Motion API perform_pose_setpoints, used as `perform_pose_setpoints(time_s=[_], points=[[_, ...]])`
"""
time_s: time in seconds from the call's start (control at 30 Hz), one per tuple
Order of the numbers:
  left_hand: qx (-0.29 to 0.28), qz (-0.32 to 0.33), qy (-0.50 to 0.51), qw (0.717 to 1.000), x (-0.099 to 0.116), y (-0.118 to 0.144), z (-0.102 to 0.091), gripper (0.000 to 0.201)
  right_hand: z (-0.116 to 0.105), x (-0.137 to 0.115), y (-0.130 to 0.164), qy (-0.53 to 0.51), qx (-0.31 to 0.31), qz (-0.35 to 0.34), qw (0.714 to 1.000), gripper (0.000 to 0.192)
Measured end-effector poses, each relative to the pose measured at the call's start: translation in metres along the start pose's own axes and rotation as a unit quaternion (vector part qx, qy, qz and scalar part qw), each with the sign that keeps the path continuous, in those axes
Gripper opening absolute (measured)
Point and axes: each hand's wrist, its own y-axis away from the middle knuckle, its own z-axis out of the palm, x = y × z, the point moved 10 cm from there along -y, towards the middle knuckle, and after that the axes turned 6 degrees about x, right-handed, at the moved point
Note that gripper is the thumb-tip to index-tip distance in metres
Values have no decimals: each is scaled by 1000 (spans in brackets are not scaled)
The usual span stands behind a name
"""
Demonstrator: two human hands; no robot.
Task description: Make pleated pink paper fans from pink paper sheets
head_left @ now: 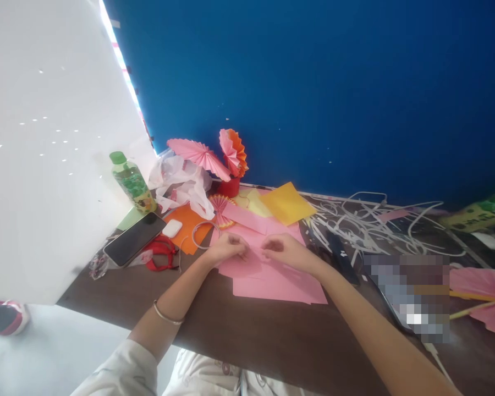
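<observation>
Both of my hands rest on a stack of pink paper sheets (272, 278) in the middle of a dark brown table (247, 335). My left hand (227, 246) has its fingers curled and pinches the top pink sheet near its far edge. My right hand (281, 248) presses the same sheet a short way to the right, fingers bent down onto it. The fingertips of the two hands are a few centimetres apart. A thin bangle (167, 315) circles my left wrist.
Behind the pink paper lie a yellow sheet (286, 203), an orange sheet (185, 226), pleated paper fans (200, 155), a red cup (230, 187). At the left are a green bottle (132, 182), phone (134, 238), earbud case (172, 227), red scissors (160, 254). White paper strips (363, 220) are at the right.
</observation>
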Motion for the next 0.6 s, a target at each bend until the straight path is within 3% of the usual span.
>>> perform_pose_setpoints(time_s=[0.13, 0.23, 0.33, 0.6], points=[[17, 10, 42, 999, 1, 1, 0, 18, -6, 8, 3, -63, 41, 44, 996, 17], [-4, -5, 87, 996, -1, 4, 10, 28, -10, 17, 5, -104, 95, 71, 987, 17], [-15, 1, 60, 998, -3, 7, 16, 30, -5, 26, 7, -119, 111, 83, 983, 20], [60, 23, 13, 998, -8, 2, 6, 24, 1, 13, 10, -109, 140, 42, 983, 25]])
